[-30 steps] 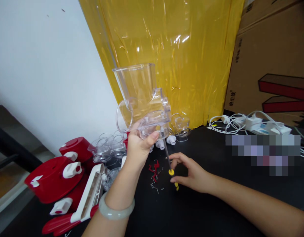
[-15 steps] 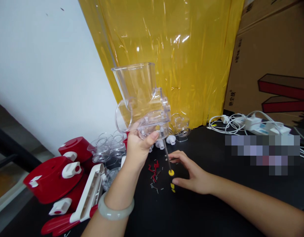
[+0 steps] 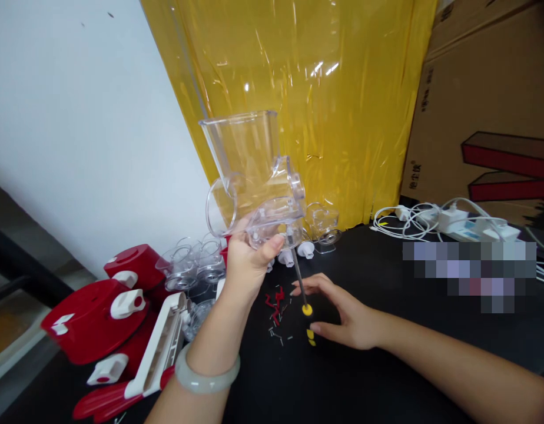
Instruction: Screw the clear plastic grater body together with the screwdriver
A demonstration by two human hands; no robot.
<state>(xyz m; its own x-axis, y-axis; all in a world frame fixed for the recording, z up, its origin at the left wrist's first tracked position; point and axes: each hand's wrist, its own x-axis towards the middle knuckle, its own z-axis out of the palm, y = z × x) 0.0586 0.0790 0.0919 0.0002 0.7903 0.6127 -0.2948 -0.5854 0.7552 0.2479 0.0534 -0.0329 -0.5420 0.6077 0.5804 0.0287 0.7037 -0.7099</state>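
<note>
My left hand (image 3: pixel 249 256) is closed around the lower part of a clear plastic housing (image 3: pixel 249 147), which has a square hopper on top and a round opening at its left. A screwdriver (image 3: pixel 301 282) with a black and yellow handle points upward, its tip inside the underside of the housing. My right hand (image 3: pixel 342 312) is loosely round the screwdriver, thumb against the handle and fingers behind the shaft. The screw at the tip is too small to make out. Loose screws (image 3: pixel 276 334) and small red parts (image 3: pixel 277 303) lie on the black table below.
Red bases with white knobs (image 3: pixel 95 318) and a white and red frame (image 3: pixel 157 341) stand at the left. More clear housings (image 3: pixel 195 265) and white fittings (image 3: pixel 305 249) sit behind. A power strip with white cables (image 3: pixel 457 221) lies back right, before a cardboard box (image 3: pixel 488 94).
My right hand's fingers have shifted slightly to the left around the screwdriver, and the handle has moved a touch right. The housing and my left hand stay almost still.
</note>
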